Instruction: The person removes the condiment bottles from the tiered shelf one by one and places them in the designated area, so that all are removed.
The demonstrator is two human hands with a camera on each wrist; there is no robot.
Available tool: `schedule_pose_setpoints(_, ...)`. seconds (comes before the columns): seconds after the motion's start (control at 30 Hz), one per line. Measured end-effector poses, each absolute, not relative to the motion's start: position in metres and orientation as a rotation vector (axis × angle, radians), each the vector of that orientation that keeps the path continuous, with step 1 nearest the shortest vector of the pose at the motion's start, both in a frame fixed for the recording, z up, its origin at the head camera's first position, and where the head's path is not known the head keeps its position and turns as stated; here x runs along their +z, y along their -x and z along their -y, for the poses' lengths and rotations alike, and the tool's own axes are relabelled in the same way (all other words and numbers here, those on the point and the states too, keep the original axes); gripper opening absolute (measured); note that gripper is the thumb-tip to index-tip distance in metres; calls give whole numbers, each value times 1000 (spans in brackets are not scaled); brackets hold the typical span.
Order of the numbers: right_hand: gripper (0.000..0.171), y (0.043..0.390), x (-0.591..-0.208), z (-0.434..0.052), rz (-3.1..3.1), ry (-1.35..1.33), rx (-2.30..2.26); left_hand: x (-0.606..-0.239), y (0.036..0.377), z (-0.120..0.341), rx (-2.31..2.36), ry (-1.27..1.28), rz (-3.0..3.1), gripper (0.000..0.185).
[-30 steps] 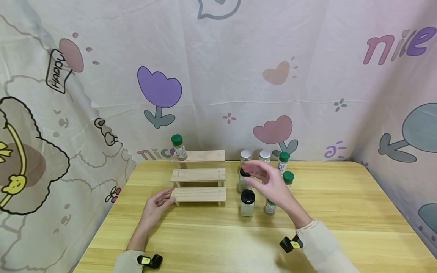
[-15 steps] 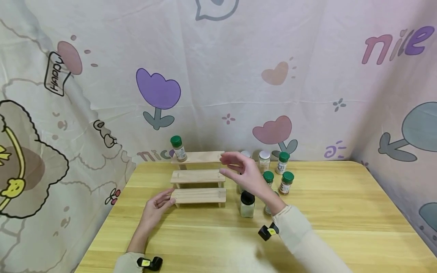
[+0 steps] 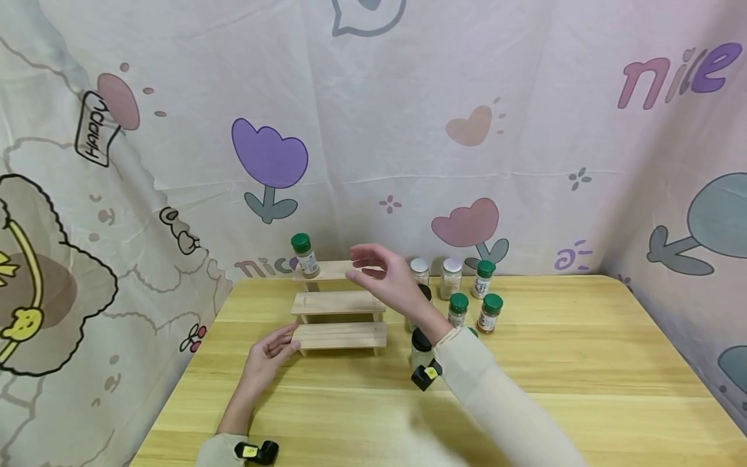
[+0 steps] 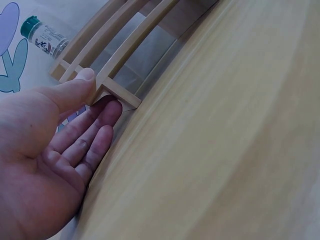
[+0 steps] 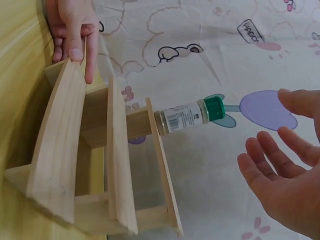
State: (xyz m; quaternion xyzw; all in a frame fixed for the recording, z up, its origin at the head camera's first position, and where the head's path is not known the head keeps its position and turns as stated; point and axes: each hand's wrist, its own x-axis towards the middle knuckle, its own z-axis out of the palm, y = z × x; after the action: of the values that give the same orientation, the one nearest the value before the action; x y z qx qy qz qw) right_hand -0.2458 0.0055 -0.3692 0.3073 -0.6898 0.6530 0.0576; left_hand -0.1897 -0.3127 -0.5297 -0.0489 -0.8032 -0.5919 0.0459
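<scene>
A three-step wooden spice rack (image 3: 340, 335) stands on the table. My left hand (image 3: 264, 363) holds the left end of its lowest step, thumb on the step's edge and fingers by the end leg, as the left wrist view (image 4: 75, 135) shows. One spice jar (image 3: 306, 255) with a green cap stands upright on the left end of the top step; its label faces the right wrist camera (image 5: 182, 117). My right hand (image 3: 388, 279), fingers spread in a loose curve and holding nothing, hovers over the right part of the rack, to the right of that jar.
Right of the rack stand several more jars: white-capped ones (image 3: 451, 280) at the back, green-capped ones (image 3: 489, 314) beside them, and black-capped ones (image 3: 421, 350) partly behind my right forearm. A printed cloth (image 3: 373, 130) hangs behind the table.
My right hand has travelled left, from above the group of jars to over the rack's upper steps, staying empty. My left hand keeps its place on the rack.
</scene>
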Motion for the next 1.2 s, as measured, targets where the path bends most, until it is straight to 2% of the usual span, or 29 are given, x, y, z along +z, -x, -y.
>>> schedule_pose_setpoints(0.53, 45, 275, -356, 39, 2195, -907, 1906, -530, 189, 309, -1830, 151, 2431, 47)
schedule_pose_setpoints(1.2, 53, 309, -364, 96, 2320, -643, 1933, -528, 188, 310, -1789, 148, 2450, 46)
